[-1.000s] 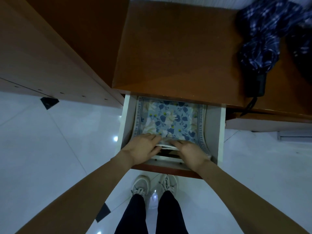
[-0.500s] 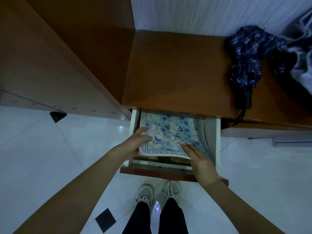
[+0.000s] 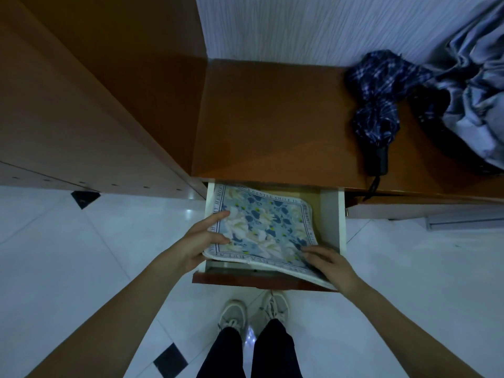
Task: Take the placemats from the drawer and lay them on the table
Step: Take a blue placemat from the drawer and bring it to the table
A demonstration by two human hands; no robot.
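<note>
Both hands, left (image 3: 200,242) and right (image 3: 331,264), reach forward, fingers pinching.

The placemats (image 3: 266,230) are a thin stack with a blue and cream flower print, a dark lined border with lettering and a white edge. The stack is tilted, its near edge raised above the front of the open white drawer (image 3: 330,222), its far edge down inside. The left hand (image 3: 203,241) grips its left edge and the right hand (image 3: 331,261) holds its near right corner.

A folded plaid umbrella (image 3: 377,105) and grey cloth (image 3: 474,85) lie on the wooden cabinet top (image 3: 272,118).
</note>
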